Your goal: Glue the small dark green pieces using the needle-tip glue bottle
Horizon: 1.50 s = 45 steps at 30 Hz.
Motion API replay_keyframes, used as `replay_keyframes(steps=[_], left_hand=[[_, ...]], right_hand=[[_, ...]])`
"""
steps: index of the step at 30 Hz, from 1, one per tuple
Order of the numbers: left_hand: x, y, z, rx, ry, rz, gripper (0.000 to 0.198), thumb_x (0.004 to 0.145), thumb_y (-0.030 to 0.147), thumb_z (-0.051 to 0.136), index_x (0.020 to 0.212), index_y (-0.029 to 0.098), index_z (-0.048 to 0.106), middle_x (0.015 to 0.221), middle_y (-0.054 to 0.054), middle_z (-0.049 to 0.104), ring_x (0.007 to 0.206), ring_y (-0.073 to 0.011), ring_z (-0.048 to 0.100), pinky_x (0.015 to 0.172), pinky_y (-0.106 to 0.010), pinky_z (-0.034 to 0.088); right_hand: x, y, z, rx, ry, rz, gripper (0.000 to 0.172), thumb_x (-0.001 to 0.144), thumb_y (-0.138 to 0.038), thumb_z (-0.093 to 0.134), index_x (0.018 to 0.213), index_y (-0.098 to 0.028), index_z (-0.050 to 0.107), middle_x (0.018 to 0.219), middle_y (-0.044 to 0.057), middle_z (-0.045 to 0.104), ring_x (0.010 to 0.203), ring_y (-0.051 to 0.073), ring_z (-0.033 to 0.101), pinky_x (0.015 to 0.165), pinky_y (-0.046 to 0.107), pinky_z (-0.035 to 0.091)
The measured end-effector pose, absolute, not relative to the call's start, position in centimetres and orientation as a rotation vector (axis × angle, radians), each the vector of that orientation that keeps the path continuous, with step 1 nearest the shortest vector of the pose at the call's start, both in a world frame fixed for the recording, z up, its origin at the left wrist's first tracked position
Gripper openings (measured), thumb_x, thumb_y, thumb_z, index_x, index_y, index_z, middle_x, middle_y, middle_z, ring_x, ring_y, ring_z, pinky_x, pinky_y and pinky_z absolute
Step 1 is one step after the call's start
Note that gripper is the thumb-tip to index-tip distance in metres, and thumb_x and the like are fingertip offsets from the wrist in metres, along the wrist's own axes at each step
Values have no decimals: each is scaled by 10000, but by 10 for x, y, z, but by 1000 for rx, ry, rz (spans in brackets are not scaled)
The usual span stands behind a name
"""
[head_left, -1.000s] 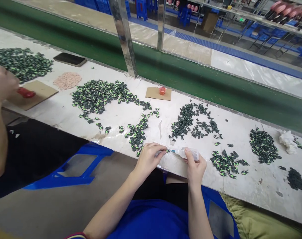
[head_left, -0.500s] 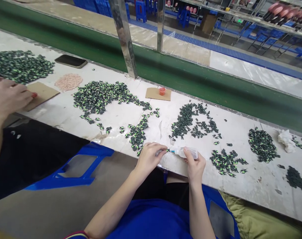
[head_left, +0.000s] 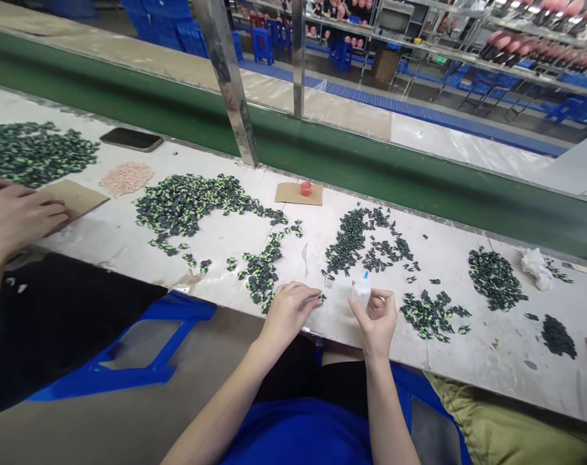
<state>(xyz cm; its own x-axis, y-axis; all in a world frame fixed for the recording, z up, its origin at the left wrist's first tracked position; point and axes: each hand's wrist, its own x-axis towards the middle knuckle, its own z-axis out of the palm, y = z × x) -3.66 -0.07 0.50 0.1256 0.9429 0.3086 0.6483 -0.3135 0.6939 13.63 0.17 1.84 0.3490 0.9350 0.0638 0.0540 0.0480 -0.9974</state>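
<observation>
My left hand (head_left: 288,313) rests at the front edge of the white table, thumb and forefinger pinched on a small dark piece with green marks (head_left: 322,298). In my right hand (head_left: 379,323) is a small white squeeze bottle (head_left: 361,294), its blue tip pointing up, apart from the piece. Dark pieces with green spots (head_left: 260,274) lie just beyond my left hand. Past the bottle is a heap of small plain dark parts (head_left: 346,239). To the right of my right hand sits a cluster of green-spotted pieces (head_left: 431,315).
A co-worker's hand (head_left: 19,216) is at the left by a cardboard piece (head_left: 75,197). Beyond are a phone (head_left: 131,139) and pale pink bits (head_left: 127,178). A red cup (head_left: 305,188) stands on cardboard. A metal post (head_left: 230,84) rises at the table's back edge.
The bottle was level with its blue tip at the piece; it has swung upright and away from it. My left hand keeps its pinch. The view has shifted slightly.
</observation>
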Motion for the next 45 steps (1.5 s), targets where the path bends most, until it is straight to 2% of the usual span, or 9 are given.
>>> replay_keyframes(steps=[3, 9, 12, 14, 22, 28, 32, 39, 45], left_hand=[[-33, -1, -1, 2056, 1551, 1024, 119, 806, 174, 678, 902, 229, 723, 885, -46, 729, 881, -220, 633, 771, -366, 509], [-32, -1, -8, 2047, 1500, 1120, 163, 847, 115, 599, 861, 228, 715, 889, -48, 698, 898, -220, 573, 802, -382, 510], [-36, -1, -9, 2039, 1472, 1184, 166, 861, 114, 576, 858, 218, 705, 886, -51, 701, 896, -220, 561, 803, -381, 516], [-38, -2, -7, 2023, 1457, 1195, 163, 867, 120, 567, 864, 215, 699, 870, -48, 711, 910, -226, 567, 817, -388, 519], [-42, -11, 9, 1764, 1472, 1212, 150, 869, 163, 546, 847, 202, 690, 885, -49, 708, 852, -187, 676, 794, -319, 546], [-38, -13, 21, 1680, 1410, 1337, 139, 860, 176, 579, 897, 201, 710, 877, -52, 721, 865, -192, 672, 776, -306, 555], [-34, -14, 29, 1717, 1338, 1403, 152, 857, 143, 587, 900, 204, 719, 853, -48, 730, 845, -190, 662, 752, -304, 551], [-22, -19, 43, 1734, 1305, 1412, 163, 849, 119, 606, 934, 200, 719, 867, -55, 723, 830, -181, 665, 754, -296, 551], [-16, -22, 48, 1797, 1325, 1394, 153, 865, 142, 598, 931, 200, 723, 841, -57, 722, 812, -181, 659, 741, -299, 556]], right_hand=[[126, 6, 17, -1323, -1125, 925, 409, 622, -308, 785, 853, -234, 455, 964, 98, 749, 974, 251, 691, 895, 422, 498], [129, 14, 18, -1363, -1196, 1026, 573, 591, -413, 801, 1065, -206, 554, 1011, 100, 740, 946, 247, 686, 848, 395, 514], [138, 18, 26, -1476, -1089, 846, 480, 777, -545, 588, 1057, -158, 634, 876, 93, 739, 833, 232, 676, 742, 358, 505], [140, 25, 29, -1610, -1094, 699, 460, 824, -550, 515, 968, -151, 692, 850, 95, 727, 786, 223, 651, 714, 341, 480], [130, 48, 10, -1845, -1438, 407, 221, 716, -386, 660, 764, -189, 747, 846, 104, 690, 780, 249, 592, 744, 369, 425], [138, 44, 13, -1739, -1278, 644, 195, 735, -359, 626, 765, -178, 692, 779, 73, 699, 711, 221, 613, 722, 367, 470], [143, 27, 27, -1539, -1059, 718, 223, 717, -387, 680, 776, -172, 685, 795, 70, 720, 774, 218, 650, 720, 350, 520], [132, -25, 52, -1295, -1246, 848, 161, 806, -327, 659, 867, -214, 756, 876, 63, 726, 715, 175, 651, 563, 284, 533], [127, -30, 49, -1312, -1256, 911, 129, 791, -303, 685, 852, -218, 761, 855, 59, 740, 807, 200, 688, 660, 296, 567]])
